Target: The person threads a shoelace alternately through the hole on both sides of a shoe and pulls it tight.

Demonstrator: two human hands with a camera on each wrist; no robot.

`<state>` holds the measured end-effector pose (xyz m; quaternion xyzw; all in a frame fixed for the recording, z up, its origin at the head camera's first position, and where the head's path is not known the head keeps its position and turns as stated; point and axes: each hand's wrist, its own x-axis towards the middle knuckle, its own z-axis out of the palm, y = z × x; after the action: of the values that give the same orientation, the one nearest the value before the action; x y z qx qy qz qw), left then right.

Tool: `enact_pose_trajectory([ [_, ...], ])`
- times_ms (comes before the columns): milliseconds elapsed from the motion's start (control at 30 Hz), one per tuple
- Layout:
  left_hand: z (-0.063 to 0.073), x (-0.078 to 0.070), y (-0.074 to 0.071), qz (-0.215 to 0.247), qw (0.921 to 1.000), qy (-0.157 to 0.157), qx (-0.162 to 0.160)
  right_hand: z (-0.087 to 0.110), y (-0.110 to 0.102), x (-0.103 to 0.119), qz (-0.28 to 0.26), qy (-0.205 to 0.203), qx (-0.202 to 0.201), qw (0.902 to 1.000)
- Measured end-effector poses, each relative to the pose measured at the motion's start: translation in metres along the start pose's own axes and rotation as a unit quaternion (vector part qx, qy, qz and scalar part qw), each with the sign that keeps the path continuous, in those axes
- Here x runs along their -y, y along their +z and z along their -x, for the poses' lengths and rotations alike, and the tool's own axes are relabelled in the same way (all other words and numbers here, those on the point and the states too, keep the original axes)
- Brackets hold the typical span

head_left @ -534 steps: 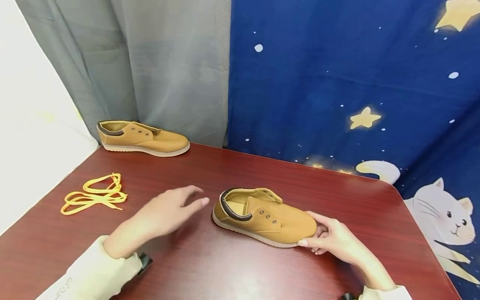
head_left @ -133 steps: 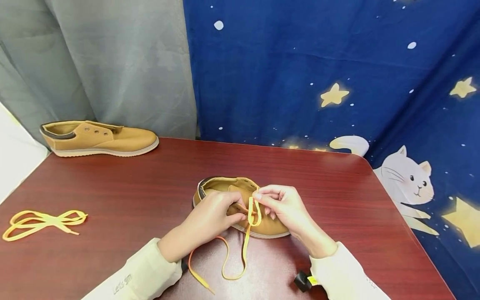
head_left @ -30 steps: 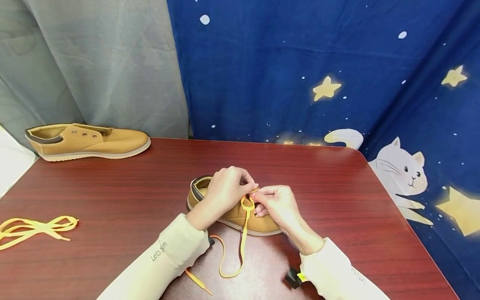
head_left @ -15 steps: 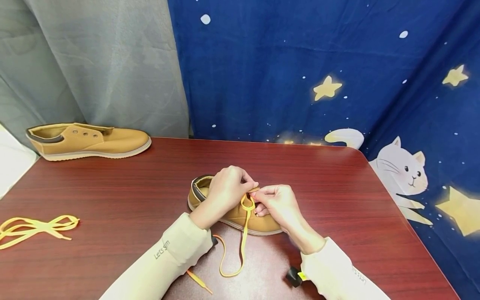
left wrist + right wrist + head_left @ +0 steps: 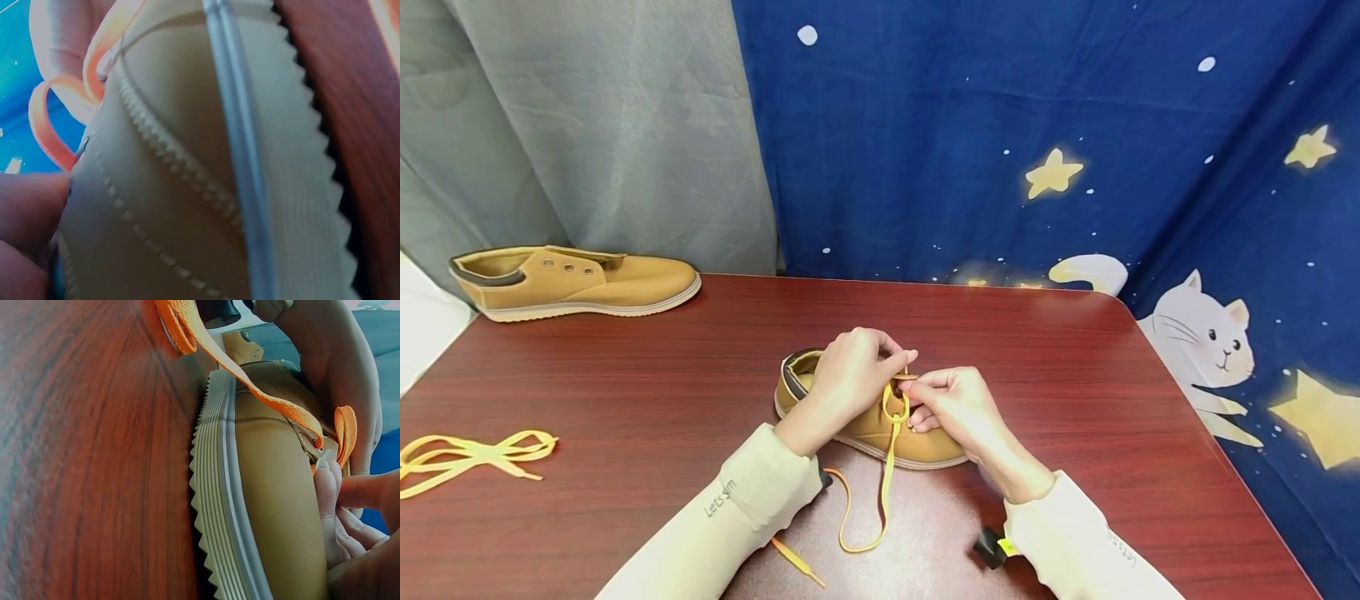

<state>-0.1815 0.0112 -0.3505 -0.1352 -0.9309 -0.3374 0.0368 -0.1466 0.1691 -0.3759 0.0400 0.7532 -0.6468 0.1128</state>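
Note:
In the head view a tan shoe [image 5: 928,450] lies near the middle of the table, toe to the right. A yellow-orange shoelace [image 5: 887,483] passes through its front eyelets, leaving a small loop and a long tail on the table. My left hand [image 5: 853,371] reaches over the shoe and pinches a bit of lace above the far eyelet flap. Just right of it, my right hand [image 5: 958,408] pinches by the flap, apparently on the lace; its lower fingers rest on the upper. In the right wrist view the lace [image 5: 275,403] crosses the shoe's side into an eyelet.
Another tan shoe [image 5: 580,283], unlaced, stands at the table's back left. A folded yellow lace [image 5: 482,454] lies at the left edge. Grey and blue curtains [image 5: 925,150] hang behind the dark red table [image 5: 662,375].
Since the earliest frame, a lace has been threaded into the near shoe. Over the last half second my left fingertips have risen slightly, with a short piece of lace showing beneath them.

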Motion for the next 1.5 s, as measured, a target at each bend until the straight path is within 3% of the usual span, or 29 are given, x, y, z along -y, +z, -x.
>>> enact_pose_trajectory([
  [167,0.0,0.001,-0.003,-0.007,0.9994,0.015,0.03,-0.002,0.0,0.001,0.0,0.004,0.01,0.9999],
  [333,0.0,0.002,-0.003,0.002,0.9998,0.007,0.021,-0.004,-0.01,0.004,0.026,0.008,0.057,0.998],
  [433,0.0,0.003,-0.002,0.004,0.9999,0.003,0.013,-0.006,-0.024,0.007,0.075,-0.014,0.08,0.9939],
  [567,0.001,0.002,-0.002,0.007,0.9999,-0.006,0.007,-0.006,-0.035,0.008,0.14,-0.068,0.04,0.987],
  [700,0.0,0.0,-0.002,0.008,0.9999,-0.011,0.006,-0.008,-0.033,0.004,0.185,-0.124,-0.004,0.9748],
  [800,-0.002,-0.002,-0.004,0.014,0.9997,-0.018,0.006,-0.011,-0.03,-0.001,0.208,-0.158,-0.007,0.9653],
  [967,-0.007,-0.005,-0.007,0.017,0.9992,-0.034,0.012,-0.012,-0.029,-0.005,0.202,-0.174,-0.008,0.9638],
  [1133,-0.016,-0.006,-0.012,0.009,0.9986,-0.034,0.04,-0.012,-0.027,-0.004,0.218,-0.176,-0.016,0.9598],
  [1267,-0.025,-0.006,-0.018,0.026,0.9975,-0.015,0.065,-0.012,-0.026,-0.002,0.235,-0.185,-0.017,0.9541],
  [1433,-0.037,-0.006,-0.024,0.063,0.9894,0.028,0.128,-0.012,-0.025,-0.002,0.239,-0.191,-0.016,0.9518],
  [1500,-0.042,-0.007,-0.025,0.074,0.9852,0.029,0.152,-0.012,-0.025,-0.002,0.241,-0.191,-0.018,0.9512],
])
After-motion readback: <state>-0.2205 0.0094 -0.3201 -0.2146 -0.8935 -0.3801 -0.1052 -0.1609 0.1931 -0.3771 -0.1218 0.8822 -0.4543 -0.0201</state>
